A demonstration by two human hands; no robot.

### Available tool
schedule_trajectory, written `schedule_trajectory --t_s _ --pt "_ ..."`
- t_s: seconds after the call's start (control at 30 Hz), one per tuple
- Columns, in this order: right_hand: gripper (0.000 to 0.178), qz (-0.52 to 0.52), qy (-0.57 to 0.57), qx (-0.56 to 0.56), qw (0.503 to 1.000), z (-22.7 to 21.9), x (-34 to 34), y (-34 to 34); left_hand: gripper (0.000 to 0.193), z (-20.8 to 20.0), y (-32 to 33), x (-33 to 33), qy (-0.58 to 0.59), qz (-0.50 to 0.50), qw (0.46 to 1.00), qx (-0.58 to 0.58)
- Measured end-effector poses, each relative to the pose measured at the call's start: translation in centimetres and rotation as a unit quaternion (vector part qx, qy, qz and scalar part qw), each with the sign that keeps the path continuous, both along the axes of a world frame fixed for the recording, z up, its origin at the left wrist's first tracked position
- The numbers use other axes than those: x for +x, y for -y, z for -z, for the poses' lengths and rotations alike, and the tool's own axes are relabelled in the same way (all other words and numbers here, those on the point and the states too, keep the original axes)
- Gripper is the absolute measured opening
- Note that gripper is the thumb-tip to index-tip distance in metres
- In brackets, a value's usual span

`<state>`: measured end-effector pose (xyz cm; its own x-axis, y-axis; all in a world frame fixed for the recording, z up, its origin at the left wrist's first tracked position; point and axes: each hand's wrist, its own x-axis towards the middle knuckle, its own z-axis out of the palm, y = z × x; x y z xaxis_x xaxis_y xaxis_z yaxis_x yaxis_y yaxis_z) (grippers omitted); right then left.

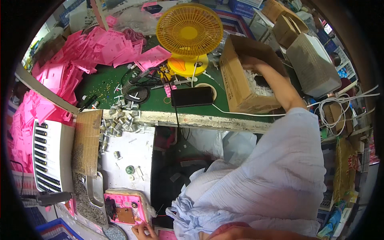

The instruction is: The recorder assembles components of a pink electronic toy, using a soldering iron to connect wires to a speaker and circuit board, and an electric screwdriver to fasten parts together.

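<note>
My right arm stretches to the far right, and my right hand (pixel 251 63) is inside a tall cardboard box (pixel 240 98) that holds small whitish parts (pixel 260 85). Its fingers are blurred and partly hidden in the box's shade. At the lower edge, my left hand (pixel 145 232) is closed, fingers curled, by the near edge of a pink plastic panel (pixel 127 199). Whatever it pinches is too small to make out. The panel carries a brown circuit board (pixel 125 215), a black part and a small round component, and lies on a padded block (pixel 149 206).
Pink plastic panels (pixel 60 80) are heaped at the left. A yellow fan (pixel 190 30), a black phone (pixel 193 97) and a soldering iron stand (pixel 137 95) occupy the green bench. Small metal motors (pixel 120 122) lie beside a white unit with black knobs (pixel 47 156). White cables (pixel 340 112) hang at right.
</note>
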<state>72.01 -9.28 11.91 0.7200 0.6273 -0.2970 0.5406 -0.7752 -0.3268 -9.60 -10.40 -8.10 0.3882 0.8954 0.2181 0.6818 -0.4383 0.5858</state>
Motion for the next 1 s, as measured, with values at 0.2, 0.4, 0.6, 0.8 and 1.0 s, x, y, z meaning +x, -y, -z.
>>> schedule_trajectory --t_s 0.2,0.4,0.6,0.8,1.0 --pt "0.082 -0.028 0.125 0.111 0.986 8.7 10.0 1.9 0.02 -0.9 0.1 2.1 0.005 -0.002 1.0 0.025" --pt "0.068 -0.042 -0.039 0.179 0.982 10.5 13.4 1.0 0.018 -2.4 0.6 2.3 0.041 -0.027 0.999 -0.012" --pt "0.045 -0.011 -0.062 0.25 0.966 2.9 17.0 4.0 0.016 -2.8 1.3 4.1 0.047 -0.046 0.998 -0.015" --pt "0.04 -0.136 -0.032 0.321 0.937 -11.7 0.7 0.5 0.02 -4.5 1.2 5.4 0.022 -0.083 0.996 0.016" --pt "0.044 -0.344 -0.24 0.352 0.837 -8.7 -15.5 -16.2 0.018 -5.9 0.3 6.4 0.055 -0.089 0.993 -0.047"
